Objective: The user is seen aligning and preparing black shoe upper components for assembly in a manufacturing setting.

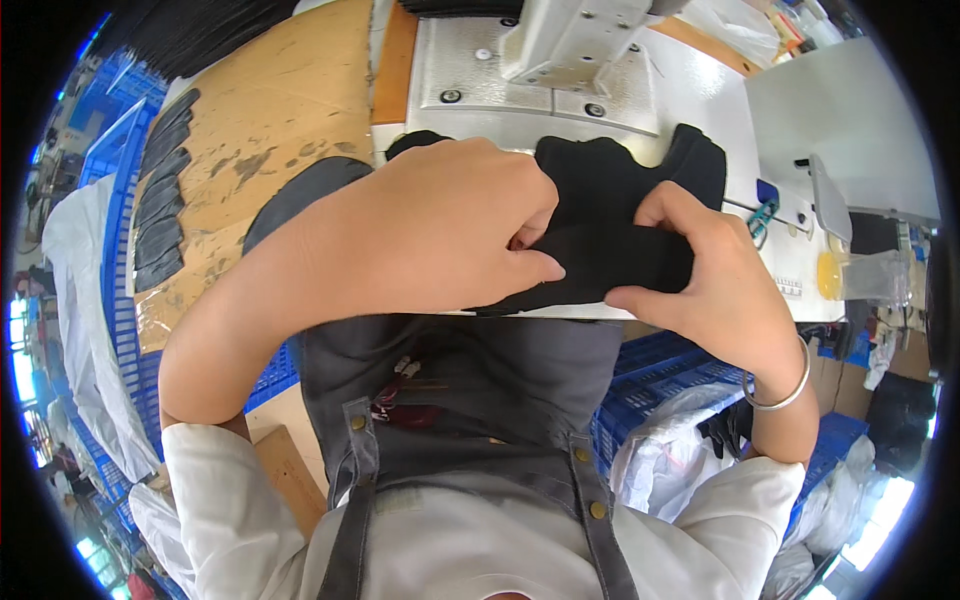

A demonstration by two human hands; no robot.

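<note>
A black fabric piece (590, 185) with a wavy cut outline lies at the front edge of a white sewing machine table. My left hand (480, 225) is closed on its near left part, thumb and curled fingers pinching the cloth. Its other fingertips are hidden beneath the hand. At the right end, my right hand (705, 265) grips a folded-over section of the same fabric between thumb and fingers. Beyond both hands stands the white sewing machine (565, 50), its metal bed plate (480, 85) just past the cloth.
To the left, a brown cardboard sheet (270, 90) carries a row of dark fabric pieces (160, 215) beside a blue crate (125, 290). Small teal-handled snips (762, 220) and a clear container with a yellow rim (870, 278) sit to the right. A white plastic bag (670, 450) rests below the table.
</note>
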